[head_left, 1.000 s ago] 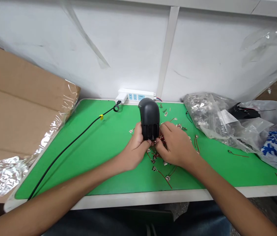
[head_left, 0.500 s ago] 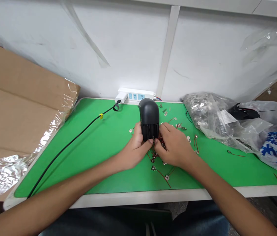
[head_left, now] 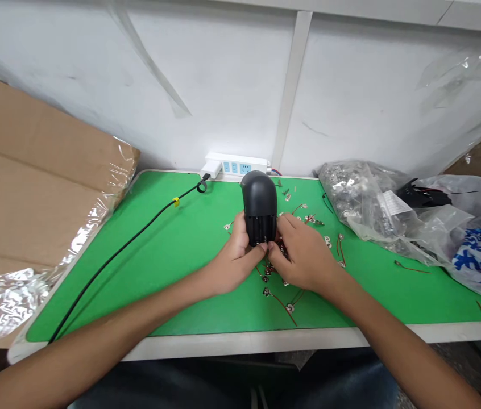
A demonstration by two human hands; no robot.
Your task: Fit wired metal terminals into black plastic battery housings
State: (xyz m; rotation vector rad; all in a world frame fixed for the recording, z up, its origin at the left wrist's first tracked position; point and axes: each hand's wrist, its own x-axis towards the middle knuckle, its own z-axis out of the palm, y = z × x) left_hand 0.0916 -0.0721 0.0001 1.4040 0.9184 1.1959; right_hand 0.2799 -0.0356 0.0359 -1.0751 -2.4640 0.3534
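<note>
A black rounded plastic housing lies on the green mat with its ribbed open end towards me. My left hand grips its left side, thumb at the open end. My right hand is closed at the housing's lower right edge, thumb and fingers pinched there; what they hold is too small to name. Several small metal contacts with red wires lie scattered under and around both hands.
A white power strip sits at the mat's back edge, with a black cable running to the front left. Cardboard wrapped in film stands at the left. Clear bags of metal parts and a printed bag lie at the right.
Both hands stay at the housing's open end. My thumbs have closed in slightly on its lower edge; the housing has barely shifted.
</note>
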